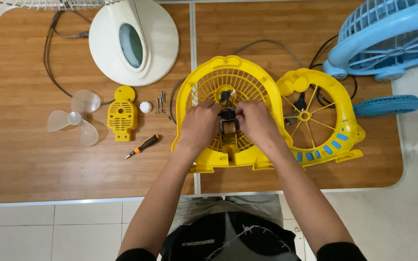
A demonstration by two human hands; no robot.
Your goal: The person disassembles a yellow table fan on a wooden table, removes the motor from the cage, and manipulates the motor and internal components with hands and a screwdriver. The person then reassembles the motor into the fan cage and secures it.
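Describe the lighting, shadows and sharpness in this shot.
Head view: even, soft light, with only faint shadows beside the yellow fan housing and screwdriver; mild glare on the white fan base; both hands, left hand and right hand, stay sharp.

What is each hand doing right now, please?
Left hand: closed on the motor in the yellow fan housing.
Right hand: closed on the same motor.

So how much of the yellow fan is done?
Looks partway. Already off and lying on the table: clear blade, yellow cover, screws, front grille. Right now the left hand and right hand both grip the motor in the rear housing. Screwdriver lies unused.
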